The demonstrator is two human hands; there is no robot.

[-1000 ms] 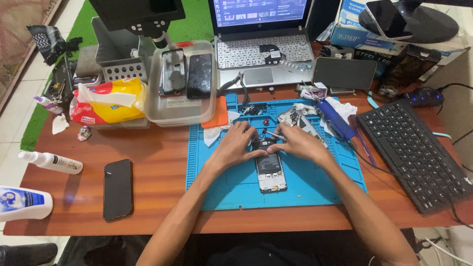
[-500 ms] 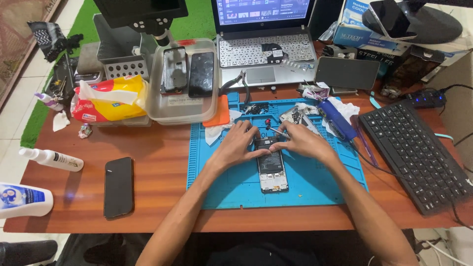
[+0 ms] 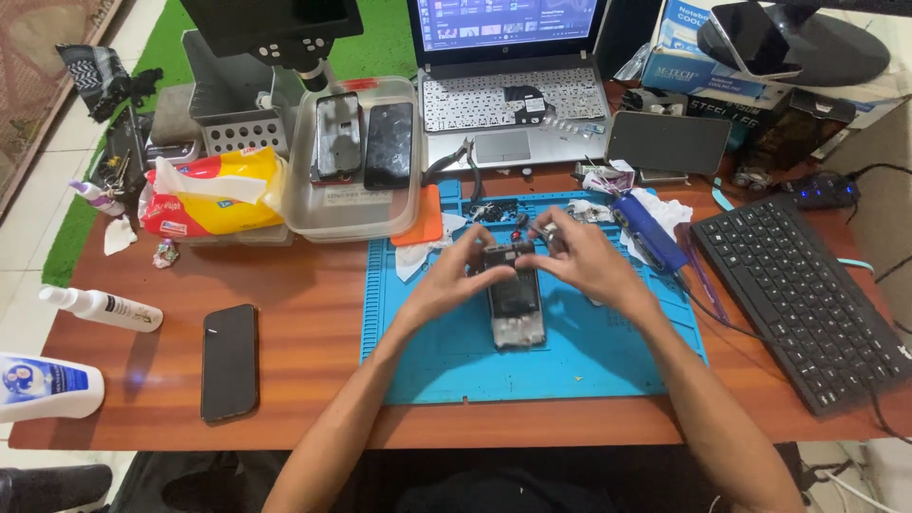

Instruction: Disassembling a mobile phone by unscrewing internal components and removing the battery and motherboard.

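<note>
My left hand and right hand both grip the top end of an opened phone lying on the blue repair mat. The mat rests on the wooden worktop. A black phone lies face down to the left of the mat. A clear plastic container holding two more phones sits behind it. A black keyboard lies to the right, and a laptop stands at the rear.
</note>
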